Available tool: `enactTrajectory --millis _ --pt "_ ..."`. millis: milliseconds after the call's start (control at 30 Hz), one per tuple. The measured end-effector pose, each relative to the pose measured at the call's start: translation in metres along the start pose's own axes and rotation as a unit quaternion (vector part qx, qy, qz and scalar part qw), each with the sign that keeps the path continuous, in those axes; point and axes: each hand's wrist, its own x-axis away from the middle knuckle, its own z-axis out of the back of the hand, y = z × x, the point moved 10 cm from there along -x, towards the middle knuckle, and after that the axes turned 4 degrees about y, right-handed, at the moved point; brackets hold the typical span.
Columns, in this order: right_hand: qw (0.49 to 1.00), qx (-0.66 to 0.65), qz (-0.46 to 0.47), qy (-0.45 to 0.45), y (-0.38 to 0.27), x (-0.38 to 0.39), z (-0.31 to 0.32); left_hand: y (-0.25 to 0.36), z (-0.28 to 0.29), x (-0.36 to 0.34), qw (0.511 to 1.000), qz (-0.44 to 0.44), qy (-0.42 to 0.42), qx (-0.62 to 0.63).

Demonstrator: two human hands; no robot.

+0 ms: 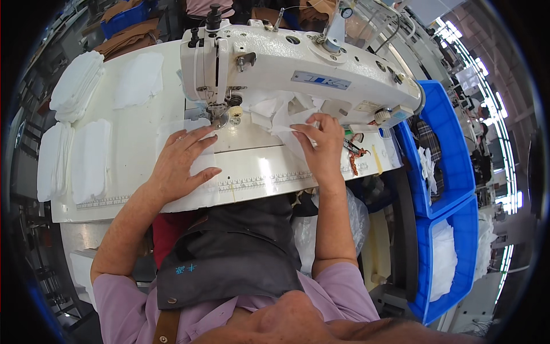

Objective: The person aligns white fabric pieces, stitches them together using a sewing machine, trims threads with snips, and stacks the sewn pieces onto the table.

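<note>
Nearest you, your dark apron [240, 241] meets the near edge of the tabletop [137, 203], with a clear plastic bag [356, 221] below that edge, to the right. Two blue bins stand at the right, the near one [423, 269] holding white material and the far one [455, 143] holding plaid and white cloth. A ruler strip [266, 182] runs along the tabletop's near side. Beyond it, your left hand [186, 160] lies with its grip apart, fingers spread on a thin white piece [201, 158] just left of and nearer than the needle area. Your right hand [322, 143] is at a cluster of white pieces [281, 116] right of the needle; its thumb and forefinger are near each other at one edge, but you cannot tell whether that grip is closed on it. Stacks of white pieces [77, 86] lie at the left. Farther, the white sewing machine [263, 57] spans the tabletop, and brown pieces [132, 40] sit at the far left.
</note>
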Motion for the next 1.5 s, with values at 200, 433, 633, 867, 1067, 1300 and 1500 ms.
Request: enactTrajectory --millis 200,433,633,867,1067,1300,1500 --pt "0.983 -0.183 0.023 -0.003 -0.067 0.009 0.034 0.018 -0.059 0.007 0.763 0.212 -0.165 0.588" --pt "0.942 -0.275 0.179 -0.065 -0.154 0.04 0.007 0.046 -0.066 0.001 0.563 0.262 -0.17 0.765" --pt "0.922 -0.32 0.197 -0.09 -0.171 0.036 -0.008 0.018 -0.057 0.021 0.57 0.302 -0.108 0.756" --pt "0.893 -0.393 0.171 -0.135 -0.172 0.041 -0.045 -0.044 -0.029 0.014 0.671 0.327 0.004 0.665" --pt "0.916 -0.367 0.079 -0.14 -0.153 0.044 -0.068 -0.092 -0.037 0.006 0.712 0.351 0.018 0.608" --pt "0.944 -0.301 0.084 -0.106 -0.143 0.042 -0.074 -0.102 -0.029 -0.013 0.794 0.355 0.006 0.493" --pt "0.968 -0.169 0.148 -0.113 -0.156 0.04 -0.082 -0.115 -0.019 -0.032 0.908 0.326 0.006 0.262"
